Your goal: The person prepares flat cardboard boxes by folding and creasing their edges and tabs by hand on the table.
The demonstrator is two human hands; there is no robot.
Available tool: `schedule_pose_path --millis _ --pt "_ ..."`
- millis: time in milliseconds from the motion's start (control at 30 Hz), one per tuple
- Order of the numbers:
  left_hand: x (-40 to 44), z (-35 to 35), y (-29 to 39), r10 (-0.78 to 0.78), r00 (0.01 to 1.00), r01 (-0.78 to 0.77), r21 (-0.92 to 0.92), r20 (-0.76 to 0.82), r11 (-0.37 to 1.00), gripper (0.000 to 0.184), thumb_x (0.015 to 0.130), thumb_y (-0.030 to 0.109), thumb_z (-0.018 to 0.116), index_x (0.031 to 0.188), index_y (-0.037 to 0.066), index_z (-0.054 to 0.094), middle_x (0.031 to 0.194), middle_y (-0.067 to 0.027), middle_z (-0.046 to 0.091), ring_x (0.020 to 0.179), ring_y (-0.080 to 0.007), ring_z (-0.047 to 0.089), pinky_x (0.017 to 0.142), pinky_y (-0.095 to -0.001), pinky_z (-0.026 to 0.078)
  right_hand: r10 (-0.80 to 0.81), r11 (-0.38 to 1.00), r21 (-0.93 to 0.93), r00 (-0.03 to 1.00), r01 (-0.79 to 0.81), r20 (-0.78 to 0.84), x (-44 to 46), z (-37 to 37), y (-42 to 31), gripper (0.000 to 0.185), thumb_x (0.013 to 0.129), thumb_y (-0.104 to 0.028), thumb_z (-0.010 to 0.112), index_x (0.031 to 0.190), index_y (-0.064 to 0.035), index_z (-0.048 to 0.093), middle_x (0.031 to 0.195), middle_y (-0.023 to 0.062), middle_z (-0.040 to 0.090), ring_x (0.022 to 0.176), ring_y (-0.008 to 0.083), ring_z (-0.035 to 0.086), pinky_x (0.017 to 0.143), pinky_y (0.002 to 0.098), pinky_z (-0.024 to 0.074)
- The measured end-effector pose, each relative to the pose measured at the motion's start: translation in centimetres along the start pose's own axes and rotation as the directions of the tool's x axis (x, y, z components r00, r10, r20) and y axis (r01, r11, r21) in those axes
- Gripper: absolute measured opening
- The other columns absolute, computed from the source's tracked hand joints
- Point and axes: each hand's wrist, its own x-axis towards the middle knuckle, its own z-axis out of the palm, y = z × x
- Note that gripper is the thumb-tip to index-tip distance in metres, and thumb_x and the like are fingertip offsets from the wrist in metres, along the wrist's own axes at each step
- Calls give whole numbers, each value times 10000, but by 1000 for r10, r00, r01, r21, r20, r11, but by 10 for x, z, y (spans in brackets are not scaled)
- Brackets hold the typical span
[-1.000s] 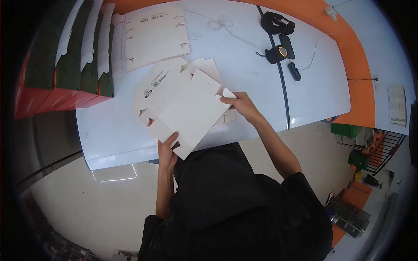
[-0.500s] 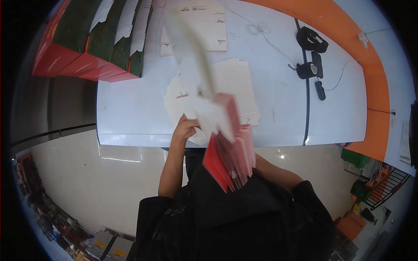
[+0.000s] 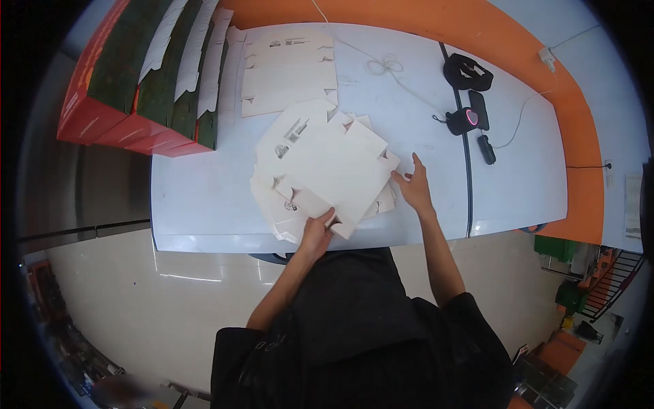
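A cream flat carton blank (image 3: 340,160), with cut flaps and a small dark logo, lies tilted on top of a loose pile of similar blanks (image 3: 268,198) at the table's near side. My left hand (image 3: 316,234) grips the near edge of this top blank, its thumb on the upper face. Beside the right corner of the blank is my right hand (image 3: 415,185), open with fingers apart and holding nothing. Whether its fingertips touch the corner flap is hard to tell.
A squarer stack of flat blanks (image 3: 289,75) sits behind the pile. Red and green cartons (image 3: 129,102) stand at the left. On the right are a black strap (image 3: 469,72), a round black device (image 3: 463,120), a phone-like slab (image 3: 479,110) and a cable (image 3: 388,66).
The blurred upright blank and the fanned red-edged pieces near my body are no longer raised; a blank lies flat on the pile. My right hand, hidden before, now shows at its right.
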Motion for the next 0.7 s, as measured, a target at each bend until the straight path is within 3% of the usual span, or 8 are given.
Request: schedule_pose_path --millis 100,167,267,367,467,567,600,700 --pt "-14 13 3 -65 998 65 9 20 998 355 997 101 580 1329 3 500 1236 -97 612 1147 -240 613 985 -421 520 218 965 145 976 -219 18 -29 0 -26 949 863 -375 760 1543 44 246 1279 253 564 1018 298 666 894 374 553" --pt "-21 23 7 -44 999 44 -1 33 999 371 991 86 585 1340 4 491 1254 -102 610 1157 -241 613 987 -427 522 408 712 428 824 -557 394 -43 2 -36 811 916 -327 717 1506 54 312 1261 211 600 1049 263 657 874 362 553" --pt "-34 36 10 0 999 -2 54 49 999 413 977 64 598 1364 -10 473 1289 -121 601 1189 -246 606 1020 -446 506 201 414 728 835 -546 512 -71 16 -71 628 950 -209 681 1434 65 392 1237 166 626 1062 220 647 884 344 542" --pt "-46 49 24 90 988 -91 -2 123 996 477 957 56 635 1387 -31 447 1338 -150 581 1233 -265 591 1050 -465 479 40 541 794 952 -277 305 -70 20 -83 496 954 -96 656 1368 71 442 1252 151 618 1083 212 639 926 338 521" --pt "-68 61 55 273 925 -308 103 263 946 490 1002 164 606 1396 -77 444 1359 -178 577 1251 -292 580 1066 -473 458 -28 366 904 968 -222 249 -72 1 -134 515 929 -63 680 1372 59 447 1269 148 608 1112 203 622 965 325 494" --pt "-49 18 84 391 714 -575 167 580 801 529 1049 297 530 1391 -102 468 1342 -200 596 1238 -309 583 1068 -460 455 -133 318 941 977 -115 165 -55 3 -175 506 931 -53 674 1367 60 443 1294 148 591 1142 203 607 974 321 487" --pt "-38 -7 92 363 759 -579 304 540 756 542 1057 387 502 1358 -61 545 1276 -158 655 1194 -255 609 1020 -385 465 -140 276 958 983 -77 119 -44 11 -187 504 933 -50 669 1368 61 440 1301 148 586 1150 202 602 980 322 484" --pt "-67 3 122 528 822 -551 532 213 643 515 1030 381 564 1364 -10 572 1288 -150 659 1159 -235 626 985 -364 477 -126 142 989 991 -26 44 0 45 -227 507 937 -38 656 1378 59 424 1322 155 568 1161 219 600 987 340 491"
